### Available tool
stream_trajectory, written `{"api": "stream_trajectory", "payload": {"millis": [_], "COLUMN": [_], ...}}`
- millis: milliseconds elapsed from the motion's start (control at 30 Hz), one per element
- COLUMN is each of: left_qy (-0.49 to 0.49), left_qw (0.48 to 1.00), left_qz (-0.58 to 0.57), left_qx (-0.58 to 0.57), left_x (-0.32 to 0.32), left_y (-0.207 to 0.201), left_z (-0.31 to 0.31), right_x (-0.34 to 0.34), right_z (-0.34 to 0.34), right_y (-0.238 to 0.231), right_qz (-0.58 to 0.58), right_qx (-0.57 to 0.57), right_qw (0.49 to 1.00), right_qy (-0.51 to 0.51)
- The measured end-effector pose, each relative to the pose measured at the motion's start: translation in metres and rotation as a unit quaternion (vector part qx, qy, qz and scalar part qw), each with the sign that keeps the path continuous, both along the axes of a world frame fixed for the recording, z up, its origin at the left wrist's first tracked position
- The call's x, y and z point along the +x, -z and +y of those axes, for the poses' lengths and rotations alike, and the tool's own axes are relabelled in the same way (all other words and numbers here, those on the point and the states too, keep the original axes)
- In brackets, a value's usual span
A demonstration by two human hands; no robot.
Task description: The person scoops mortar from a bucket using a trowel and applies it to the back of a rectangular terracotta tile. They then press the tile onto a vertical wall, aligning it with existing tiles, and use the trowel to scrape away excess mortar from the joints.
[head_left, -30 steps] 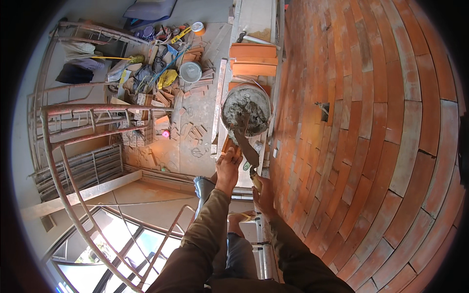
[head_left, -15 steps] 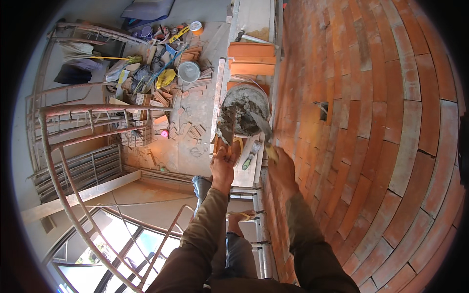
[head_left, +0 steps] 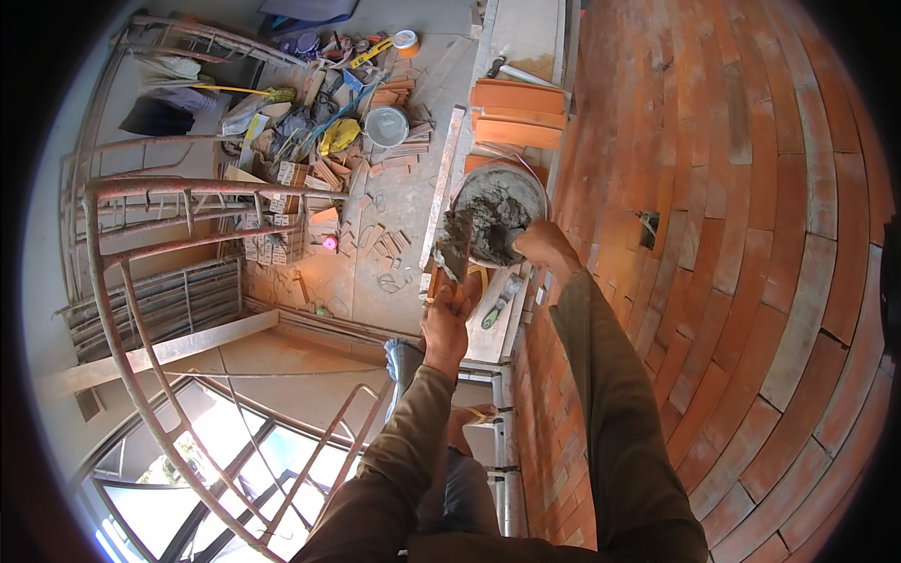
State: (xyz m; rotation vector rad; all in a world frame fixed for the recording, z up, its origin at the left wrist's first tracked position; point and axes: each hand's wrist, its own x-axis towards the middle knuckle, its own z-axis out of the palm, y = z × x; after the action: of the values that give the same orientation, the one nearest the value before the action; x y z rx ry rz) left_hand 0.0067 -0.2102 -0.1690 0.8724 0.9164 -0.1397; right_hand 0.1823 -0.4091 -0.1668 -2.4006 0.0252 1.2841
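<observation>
My left hand (head_left: pixel 446 324) grips a narrow terracotta tile (head_left: pixel 435 285) by its near end. Wet grey mortar (head_left: pixel 453 242) coats the tile's far part, which juts out beside the bucket's left rim. At the right side of the bucket (head_left: pixel 539 192), my right hand (head_left: pixel 549 246) is closed around a trowel, reaching over the rim. The trowel's blade is hidden in the bucket, and the fingers cover its handle. More grey mortar (head_left: pixel 502 199) lies inside the bucket. Just nearer than the bucket, a green-handled tool (head_left: pixel 502 302) rests on the plank.
Stacked terracotta tiles (head_left: pixel 518 113) and a hammer (head_left: pixel 521 73) lie farther along the plank (head_left: pixel 530 33). A brick-tiled wall (head_left: pixel 713 281) with a small opening (head_left: pixel 648 228) rises at right. Metal scaffold rails (head_left: pixel 216 188) stand left; below lie tile pieces and a grey bucket (head_left: pixel 386 127).
My right hand has moved forward to the bucket, taking the trowel's blade down into the mortar. The left hand still holds the coated tile. The whole view has shifted slightly.
</observation>
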Motion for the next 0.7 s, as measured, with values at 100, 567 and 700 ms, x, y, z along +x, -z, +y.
{"api": "stream_trajectory", "payload": {"millis": [100,567,700], "left_qy": [0.045,-0.112,-0.119], "left_qw": [0.998,0.989,0.987], "left_qz": [-0.033,0.057,0.073], "left_qx": [0.003,-0.077,-0.076], "left_x": [-0.002,0.01,0.013], "left_y": [0.003,-0.015,-0.017], "left_z": [0.004,-0.005,-0.005], "right_x": [-0.007,-0.065,-0.109], "right_z": [-0.015,-0.038,-0.056], "right_y": [0.008,0.022,0.016], "right_qz": [0.051,0.154,0.117], "right_qx": [0.082,0.27,0.311], "right_qw": [0.962,0.811,0.792], "right_qy": [0.257,0.496,0.512]}}
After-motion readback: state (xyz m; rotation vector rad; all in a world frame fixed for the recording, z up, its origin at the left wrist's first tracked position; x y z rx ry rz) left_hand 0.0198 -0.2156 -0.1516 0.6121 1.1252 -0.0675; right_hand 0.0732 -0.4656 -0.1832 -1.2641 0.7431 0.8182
